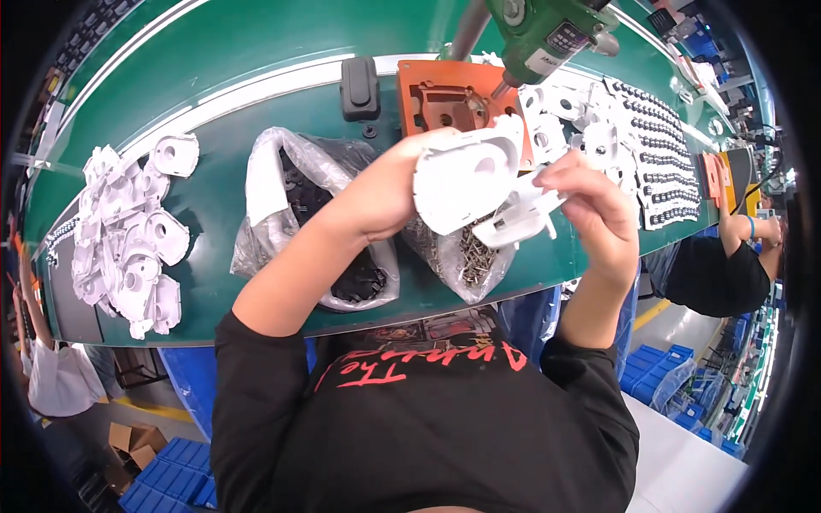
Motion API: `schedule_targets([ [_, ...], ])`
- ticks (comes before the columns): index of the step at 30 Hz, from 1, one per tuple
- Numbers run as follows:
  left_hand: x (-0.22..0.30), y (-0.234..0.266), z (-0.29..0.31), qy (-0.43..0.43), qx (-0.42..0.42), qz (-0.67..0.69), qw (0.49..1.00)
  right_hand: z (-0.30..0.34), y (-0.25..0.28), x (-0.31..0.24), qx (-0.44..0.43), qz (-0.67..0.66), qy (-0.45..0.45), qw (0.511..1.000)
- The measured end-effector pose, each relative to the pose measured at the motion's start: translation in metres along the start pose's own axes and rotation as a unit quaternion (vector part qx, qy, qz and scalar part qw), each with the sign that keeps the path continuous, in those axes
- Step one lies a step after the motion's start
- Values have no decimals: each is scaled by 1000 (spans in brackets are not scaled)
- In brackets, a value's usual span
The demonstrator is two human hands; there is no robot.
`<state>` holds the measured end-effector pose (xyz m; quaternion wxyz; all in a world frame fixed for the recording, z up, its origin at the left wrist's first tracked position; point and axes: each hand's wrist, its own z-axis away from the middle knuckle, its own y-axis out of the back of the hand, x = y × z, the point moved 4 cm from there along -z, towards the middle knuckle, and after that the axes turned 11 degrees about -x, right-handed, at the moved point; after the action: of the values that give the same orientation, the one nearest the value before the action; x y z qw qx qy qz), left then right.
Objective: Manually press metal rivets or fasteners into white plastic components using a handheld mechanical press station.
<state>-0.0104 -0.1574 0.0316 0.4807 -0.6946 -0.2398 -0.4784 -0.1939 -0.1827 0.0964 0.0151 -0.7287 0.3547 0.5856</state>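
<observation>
My left hand (396, 190) grips a white plastic housing (460, 185), a rounded shell with a round opening, held up above the bench. In my right hand (599, 209) is a smaller white plastic part (519, 219), pinched between thumb and fingers just right of the housing. The two pieces overlap in view; whether they touch I cannot tell. Below them lies a clear bag of small metal screws (475, 261). Left of it, partly behind my left forearm, sits a clear bag of black parts (355, 282). An orange fixture (415, 75) stands just beyond my hands.
A green machine head (547, 43) hangs over the fixture. White plastic parts (137, 231) are heaped at the left; more white parts (599, 141) lie at the right beside rows of black-and-white pieces (667, 158). A black box (359, 88) sits farther back. A co-worker's arm (737, 229) shows at right.
</observation>
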Motion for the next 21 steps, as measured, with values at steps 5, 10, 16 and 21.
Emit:
schedule_targets([
  [5,-4,-2,-2,-7,-10,40,999,-33,-24,3,83,56,-41,994],
  [10,6,-6,1,-8,23,40,999,-45,-34,4,192,157,-28,968],
  [16,11,0,2,-53,31,24,998,-59,-41,12,161,248,74,952],
  [21,13,-6,1,-50,37,1,998,-60,-37,19,190,-43,139,971],
])
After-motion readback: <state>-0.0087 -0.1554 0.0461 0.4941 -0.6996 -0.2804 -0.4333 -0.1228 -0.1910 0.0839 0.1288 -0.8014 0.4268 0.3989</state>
